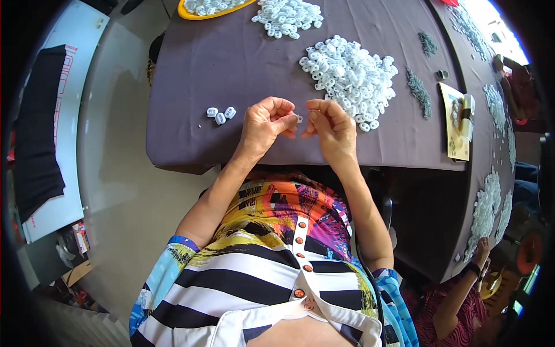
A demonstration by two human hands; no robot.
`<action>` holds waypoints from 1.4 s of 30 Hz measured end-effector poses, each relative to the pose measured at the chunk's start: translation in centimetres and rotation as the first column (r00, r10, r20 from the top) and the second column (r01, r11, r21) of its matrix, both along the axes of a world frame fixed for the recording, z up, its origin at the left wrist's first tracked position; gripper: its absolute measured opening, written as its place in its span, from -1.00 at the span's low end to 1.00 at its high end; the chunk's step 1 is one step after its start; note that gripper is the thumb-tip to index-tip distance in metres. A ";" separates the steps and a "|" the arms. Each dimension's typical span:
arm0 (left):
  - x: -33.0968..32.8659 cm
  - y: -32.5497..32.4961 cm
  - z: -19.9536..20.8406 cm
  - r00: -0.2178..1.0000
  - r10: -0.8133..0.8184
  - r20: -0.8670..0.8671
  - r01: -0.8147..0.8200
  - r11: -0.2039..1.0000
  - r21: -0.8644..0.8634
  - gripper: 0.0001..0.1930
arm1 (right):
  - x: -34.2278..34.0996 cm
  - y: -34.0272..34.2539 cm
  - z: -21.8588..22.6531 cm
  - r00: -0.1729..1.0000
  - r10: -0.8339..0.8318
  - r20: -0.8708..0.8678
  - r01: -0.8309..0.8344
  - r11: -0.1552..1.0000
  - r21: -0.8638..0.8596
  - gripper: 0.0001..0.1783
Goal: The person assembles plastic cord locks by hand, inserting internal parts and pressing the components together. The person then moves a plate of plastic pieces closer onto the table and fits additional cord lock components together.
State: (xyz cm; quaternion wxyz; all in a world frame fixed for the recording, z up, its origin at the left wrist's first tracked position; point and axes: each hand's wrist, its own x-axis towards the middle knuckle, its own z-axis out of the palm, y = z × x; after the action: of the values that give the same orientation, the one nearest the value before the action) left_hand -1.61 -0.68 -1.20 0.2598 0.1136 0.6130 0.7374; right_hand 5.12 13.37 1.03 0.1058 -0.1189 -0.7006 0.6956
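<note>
Above the near part of the dark cloth-covered table, both of my hands are raised close together. My left hand pinches a small white plastic piece that pokes out past its fingertips. Just across a narrow gap, my right hand is closed with thumb and fingertips together; whatever it may hold is too small to make out. Three white oval two-hole plastic pieces lie left of my left hand, with a tiny speck beside them. A large heap of similar white pieces spreads beyond my right hand.
Farther back are another white heap and a yellow-rimmed tray of white pieces. Two piles of tiny dark grey bits lie right, near a yellow card. Along the right-hand table, more piles lie near another person's hand.
</note>
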 end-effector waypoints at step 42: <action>1.0 0.7 -0.6 0.987 0.111 -0.116 -0.114 0.993 -0.023 -0.93 | -0.7 -0.9 -2.1 0.994 -0.002 0.112 0.005 1.000 -0.022 -0.94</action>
State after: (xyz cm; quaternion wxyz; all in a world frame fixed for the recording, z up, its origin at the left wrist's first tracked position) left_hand -0.57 -0.01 -1.77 0.1840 0.1171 0.6430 0.7342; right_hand 4.38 12.50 -1.07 0.0664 -0.1601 -0.6974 0.6954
